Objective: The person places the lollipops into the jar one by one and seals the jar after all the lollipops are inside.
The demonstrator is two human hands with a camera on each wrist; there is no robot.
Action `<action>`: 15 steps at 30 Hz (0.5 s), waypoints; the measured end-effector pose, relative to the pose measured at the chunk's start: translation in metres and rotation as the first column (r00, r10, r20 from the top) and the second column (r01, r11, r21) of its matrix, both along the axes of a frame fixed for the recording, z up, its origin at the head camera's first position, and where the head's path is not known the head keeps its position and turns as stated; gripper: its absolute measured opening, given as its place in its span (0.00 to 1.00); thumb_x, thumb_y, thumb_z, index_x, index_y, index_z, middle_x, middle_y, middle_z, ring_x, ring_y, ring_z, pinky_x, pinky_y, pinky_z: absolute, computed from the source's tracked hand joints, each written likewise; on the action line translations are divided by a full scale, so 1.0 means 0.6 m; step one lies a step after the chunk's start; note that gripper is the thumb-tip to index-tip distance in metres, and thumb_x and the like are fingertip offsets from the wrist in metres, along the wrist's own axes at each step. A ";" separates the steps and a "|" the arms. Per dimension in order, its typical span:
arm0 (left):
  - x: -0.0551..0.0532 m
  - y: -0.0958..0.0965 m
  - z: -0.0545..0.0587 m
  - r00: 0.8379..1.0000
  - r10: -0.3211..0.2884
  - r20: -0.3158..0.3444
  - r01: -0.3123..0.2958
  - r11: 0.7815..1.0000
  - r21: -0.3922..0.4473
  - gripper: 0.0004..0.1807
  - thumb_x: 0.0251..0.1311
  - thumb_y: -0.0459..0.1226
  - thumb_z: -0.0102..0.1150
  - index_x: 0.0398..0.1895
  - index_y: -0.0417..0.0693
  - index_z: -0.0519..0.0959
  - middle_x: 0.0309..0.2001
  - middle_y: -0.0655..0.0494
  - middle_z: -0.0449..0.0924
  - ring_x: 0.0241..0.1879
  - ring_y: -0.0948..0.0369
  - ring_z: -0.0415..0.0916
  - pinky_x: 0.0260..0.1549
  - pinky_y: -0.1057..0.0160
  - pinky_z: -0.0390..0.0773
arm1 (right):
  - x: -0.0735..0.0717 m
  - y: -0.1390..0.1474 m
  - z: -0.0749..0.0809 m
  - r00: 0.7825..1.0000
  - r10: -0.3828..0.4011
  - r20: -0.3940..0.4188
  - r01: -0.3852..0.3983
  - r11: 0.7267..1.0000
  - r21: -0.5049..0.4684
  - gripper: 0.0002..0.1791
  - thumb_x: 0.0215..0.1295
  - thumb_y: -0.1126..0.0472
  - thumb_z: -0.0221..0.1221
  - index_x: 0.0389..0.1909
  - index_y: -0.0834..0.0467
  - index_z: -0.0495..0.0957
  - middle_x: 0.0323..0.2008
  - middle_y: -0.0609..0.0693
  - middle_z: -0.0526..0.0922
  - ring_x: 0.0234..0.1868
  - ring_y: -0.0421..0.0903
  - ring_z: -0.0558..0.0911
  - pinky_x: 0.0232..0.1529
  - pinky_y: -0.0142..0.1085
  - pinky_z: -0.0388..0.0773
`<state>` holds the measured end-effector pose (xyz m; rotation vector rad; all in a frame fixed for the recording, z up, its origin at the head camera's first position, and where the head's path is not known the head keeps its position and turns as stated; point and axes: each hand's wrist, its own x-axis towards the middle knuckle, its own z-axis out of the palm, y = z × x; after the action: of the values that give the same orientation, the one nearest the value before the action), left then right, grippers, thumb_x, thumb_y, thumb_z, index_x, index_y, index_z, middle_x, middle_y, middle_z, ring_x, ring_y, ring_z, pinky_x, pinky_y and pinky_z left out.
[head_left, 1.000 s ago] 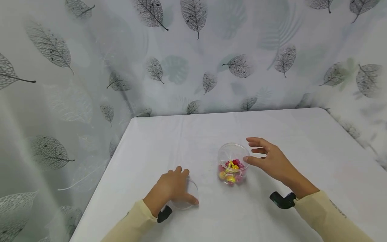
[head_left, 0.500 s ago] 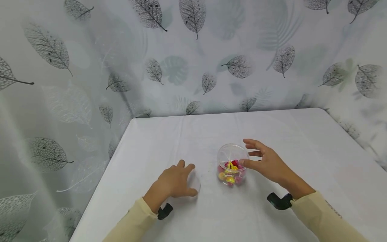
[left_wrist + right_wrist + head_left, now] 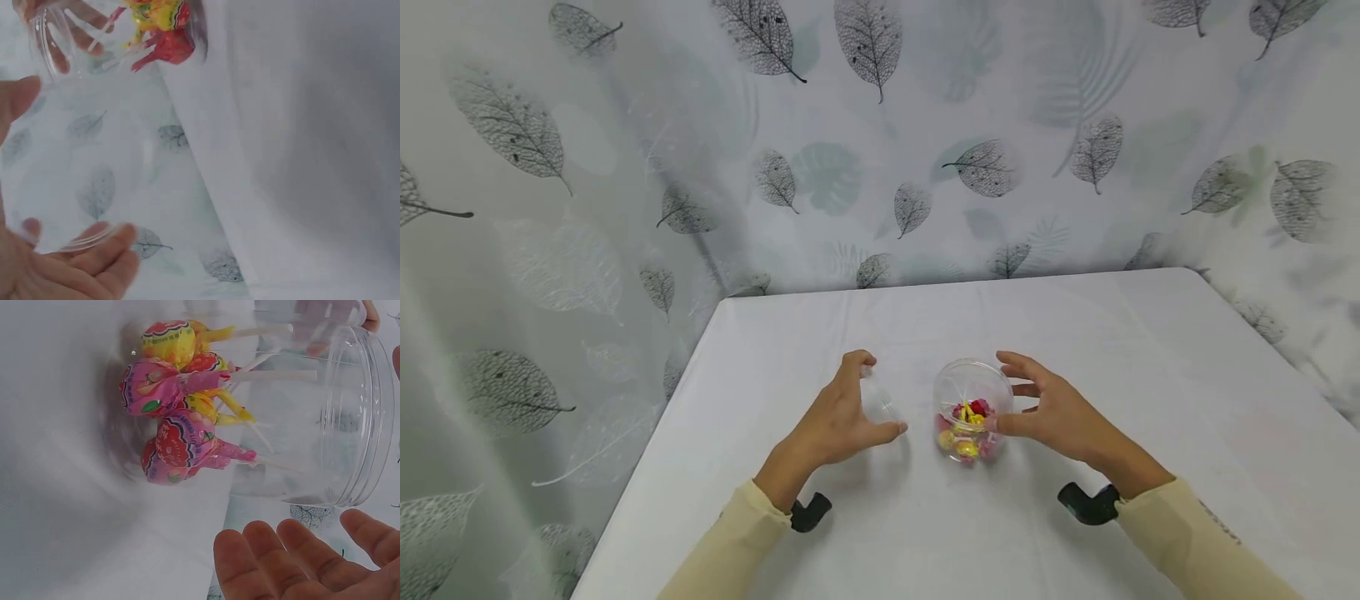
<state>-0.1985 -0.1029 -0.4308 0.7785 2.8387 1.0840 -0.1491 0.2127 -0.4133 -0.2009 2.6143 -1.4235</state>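
Note:
A clear plastic jar (image 3: 964, 382) stands upright on the white table. Its round mouth is uncovered. Inside, lollipops (image 3: 181, 434) in pink, yellow and red wrappers lie with their white sticks leaning toward the opening, as the right wrist view shows. Left of the jar, my left hand (image 3: 835, 417) grips a clear round lid (image 3: 880, 402) by its edge, thumb on the near side and fingers on the far side; the lid is raised and tilted. My right hand (image 3: 1054, 415) curves loosely around the jar's right side, fingers spread, fingertips close to the wall near the rim.
A white cloth (image 3: 1120, 350) covers the table. Behind it and along both sides hangs a pale curtain (image 3: 880, 167) printed with leaves. Black wrist mounts (image 3: 1088, 504) sit below both hands, against cream sleeves (image 3: 1195, 533).
My left hand has lifted the lid off the table and tilted it, moving forward. The right hand has drifted slightly left, closer around the jar. The jar still stands in place.

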 end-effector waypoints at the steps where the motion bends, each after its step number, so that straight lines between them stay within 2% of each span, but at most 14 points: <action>1: -0.001 0.002 -0.002 1.000 0.008 -0.011 -0.008 0.999 0.039 0.49 0.52 0.49 0.79 0.69 0.52 0.55 0.68 0.48 0.68 0.61 0.48 0.74 0.59 0.47 0.75 | 0.000 0.000 -0.001 1.000 0.000 0.000 0.000 1.000 0.001 0.53 0.62 0.50 0.74 0.82 0.54 0.54 0.75 0.66 0.64 0.70 0.68 0.70 0.58 0.60 0.80; 3: -0.004 0.006 -0.007 0.999 0.006 -0.042 -0.001 0.992 0.127 0.48 0.52 0.47 0.80 0.67 0.50 0.55 0.71 0.50 0.67 0.65 0.49 0.71 0.63 0.44 0.72 | 0.000 -0.001 -0.002 1.000 0.002 -0.002 -0.002 1.000 0.003 0.53 0.62 0.51 0.74 0.82 0.54 0.54 0.75 0.66 0.64 0.70 0.68 0.70 0.58 0.60 0.80; 6: -0.012 0.013 -0.012 0.995 -0.024 -0.099 0.048 0.967 0.249 0.43 0.52 0.41 0.80 0.59 0.47 0.55 0.73 0.52 0.64 0.70 0.49 0.66 0.70 0.42 0.66 | 0.000 0.000 -0.002 1.000 0.003 0.004 -0.003 1.000 0.001 0.53 0.62 0.51 0.74 0.82 0.54 0.54 0.75 0.66 0.64 0.70 0.68 0.70 0.58 0.60 0.80; 11: -0.018 0.032 -0.017 0.987 -0.088 -0.135 0.136 0.901 0.413 0.38 0.53 0.34 0.79 0.47 0.47 0.53 0.75 0.52 0.63 0.75 0.51 0.63 0.74 0.40 0.60 | 0.002 0.002 -0.004 1.000 0.008 0.013 -0.008 1.000 -0.006 0.53 0.62 0.50 0.74 0.82 0.54 0.55 0.75 0.64 0.64 0.70 0.67 0.70 0.58 0.59 0.80; 13: -0.017 0.043 -0.018 0.984 -0.122 -0.130 0.168 0.875 0.454 0.37 0.53 0.34 0.79 0.46 0.48 0.53 0.76 0.52 0.62 0.76 0.51 0.63 0.74 0.39 0.59 | 0.003 0.003 -0.004 1.000 0.009 0.012 -0.009 1.000 -0.007 0.53 0.61 0.50 0.74 0.81 0.55 0.55 0.75 0.64 0.65 0.70 0.66 0.71 0.58 0.58 0.81; 15: -0.016 0.056 -0.019 0.977 -0.169 -0.130 0.211 0.855 0.474 0.37 0.53 0.33 0.79 0.51 0.46 0.55 0.76 0.52 0.61 0.76 0.50 0.62 0.75 0.39 0.58 | 0.005 0.004 -0.005 1.000 0.008 0.012 -0.008 1.000 -0.008 0.53 0.61 0.50 0.74 0.81 0.56 0.56 0.74 0.64 0.66 0.70 0.66 0.71 0.57 0.58 0.81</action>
<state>-0.2080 -0.0695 -0.4425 1.1239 2.4885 1.7980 -0.1464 0.2153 -0.4162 -0.2032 2.5962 -1.4283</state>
